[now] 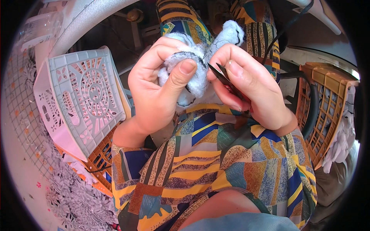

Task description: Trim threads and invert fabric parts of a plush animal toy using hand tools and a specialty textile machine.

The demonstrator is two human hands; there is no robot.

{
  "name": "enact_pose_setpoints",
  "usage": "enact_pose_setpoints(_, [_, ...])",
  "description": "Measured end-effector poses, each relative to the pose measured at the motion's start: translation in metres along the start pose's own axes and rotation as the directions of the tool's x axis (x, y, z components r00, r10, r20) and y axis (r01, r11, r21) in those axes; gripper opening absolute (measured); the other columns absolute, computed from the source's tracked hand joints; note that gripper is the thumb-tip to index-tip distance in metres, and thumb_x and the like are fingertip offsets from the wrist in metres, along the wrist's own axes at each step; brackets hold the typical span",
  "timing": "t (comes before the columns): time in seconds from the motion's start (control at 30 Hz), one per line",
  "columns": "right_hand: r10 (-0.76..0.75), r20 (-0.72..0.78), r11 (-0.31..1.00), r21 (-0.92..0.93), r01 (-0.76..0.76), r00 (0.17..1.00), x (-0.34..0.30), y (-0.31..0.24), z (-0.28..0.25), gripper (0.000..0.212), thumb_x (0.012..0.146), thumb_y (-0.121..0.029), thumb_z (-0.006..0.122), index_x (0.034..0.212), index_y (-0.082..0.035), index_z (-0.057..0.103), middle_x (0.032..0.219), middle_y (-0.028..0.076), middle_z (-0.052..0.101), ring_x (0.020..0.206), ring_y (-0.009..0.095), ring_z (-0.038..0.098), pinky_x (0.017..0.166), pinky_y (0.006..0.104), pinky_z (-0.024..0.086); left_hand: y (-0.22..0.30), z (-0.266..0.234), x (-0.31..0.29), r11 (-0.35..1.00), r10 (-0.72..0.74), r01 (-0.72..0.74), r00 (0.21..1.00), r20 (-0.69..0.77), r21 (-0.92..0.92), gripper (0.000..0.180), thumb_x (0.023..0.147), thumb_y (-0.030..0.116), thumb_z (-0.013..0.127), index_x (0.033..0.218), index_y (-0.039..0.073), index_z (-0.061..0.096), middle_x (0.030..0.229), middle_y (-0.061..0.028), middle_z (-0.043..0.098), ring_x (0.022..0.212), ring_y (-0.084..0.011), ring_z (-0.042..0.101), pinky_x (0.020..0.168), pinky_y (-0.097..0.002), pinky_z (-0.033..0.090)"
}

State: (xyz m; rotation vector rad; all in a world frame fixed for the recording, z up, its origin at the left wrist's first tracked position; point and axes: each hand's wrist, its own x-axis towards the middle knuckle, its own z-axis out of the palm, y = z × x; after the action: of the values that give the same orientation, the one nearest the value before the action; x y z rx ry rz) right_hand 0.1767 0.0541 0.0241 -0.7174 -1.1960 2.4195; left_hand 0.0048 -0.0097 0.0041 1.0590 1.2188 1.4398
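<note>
My left hand point(154, 90) is closed round a fluffy pale blue-white plush piece point(198, 79), its thumb pressed on the front. Dark stitching or edging runs along the piece's rims, and loose dark threads show near its top. A rounded arm-like part point(230, 32) of the same fluffy stuff sticks up to the right, behind my right fingers. In my right hand point(256, 86) is a pair of small black thread snips point(223, 78). Their two pointed tips stand slightly apart, close to the plush's right edge. The handles are mostly hidden by my fingers and palm.
On the left, a white plastic basket point(86, 96) leans over an orange basket point(102, 154). Another orange basket point(323, 111) with pale cloth pieces stands at the right. A heap of grey-white pieces point(81, 192) lies at lower left. Patterned cloth point(216, 154) covers my lap.
</note>
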Motion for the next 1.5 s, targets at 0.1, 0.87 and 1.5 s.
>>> enact_pose_setpoints(0.1, [0.0,0.016,1.0,-0.017,0.0,1.0,0.001,0.001,-0.001,0.038,0.094,-0.042,0.039,0.096,-0.005,0.048,0.059,-0.002,0.043,0.048,0.001,0.03,0.044,0.017,0.019,-0.001,0.001,0.0,1.0,0.002,-0.002,1.0,-0.013,-0.012,0.008,0.083,0.004,0.063,0.083,-0.003,0.058,0.086,-0.0059,0.056,0.078,-0.0099,0.05,0.07,-0.0225,0.04])
enact_pose_setpoints(0.87, [-0.105,-0.171,0.991,0.068,0.118,0.98,0.006,0.001,-0.001,0.034,0.097,-0.035,0.032,0.094,-0.004,0.045,0.052,-0.002,0.039,0.041,0.002,0.024,0.038,0.0178,0.018,-0.002,0.001,-0.001,0.999,0.044,-0.043,0.999,-0.027,0.023,0.008,0.083,0.004,0.064,0.082,-0.002,0.058,0.087,-0.0061,0.055,0.078,-0.0094,0.05,0.069,-0.0214,0.04])
enact_pose_setpoints(1.5, [-0.273,-0.064,0.956,-0.131,0.263,0.96,0.004,-0.004,-0.008,0.029,0.085,-0.026,0.063,0.088,-0.004,0.044,0.073,-0.001,0.043,0.056,0.002,0.032,0.047,0.0155,0.024,-0.001,0.0,0.002,1.0,0.028,-0.028,1.0,-0.008,0.006,0.011,0.085,0.006,0.062,0.086,-0.003,0.056,0.089,-0.007,0.056,0.08,-0.0098,0.05,0.073,-0.0223,0.04])
